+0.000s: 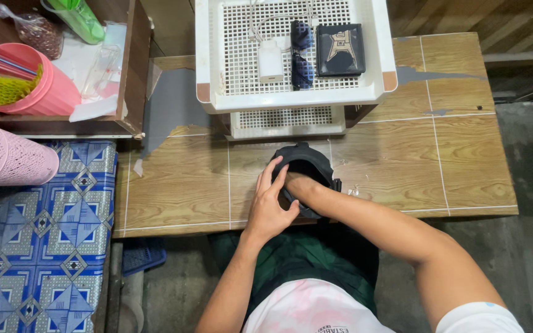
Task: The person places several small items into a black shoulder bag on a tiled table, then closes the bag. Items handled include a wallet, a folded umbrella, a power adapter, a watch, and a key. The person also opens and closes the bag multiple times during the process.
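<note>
A black cap-like cloth item [306, 161] rests on the wood-patterned table [180, 185] near its front edge. My right hand [299, 184] is pushed inside its opening, so the fingers are hidden. My left hand [271, 206] presses against the item's left rim and my right wrist, fingers spread upward.
A white perforated plastic tray [374, 92] stands at the back, holding a white charger [271, 60], dark sunglasses [301, 55] and a black wallet [340, 49]. At left are a pink cup [57, 92], a pink lace-pattern basket [7, 160] and a blue patterned cloth [38, 240].
</note>
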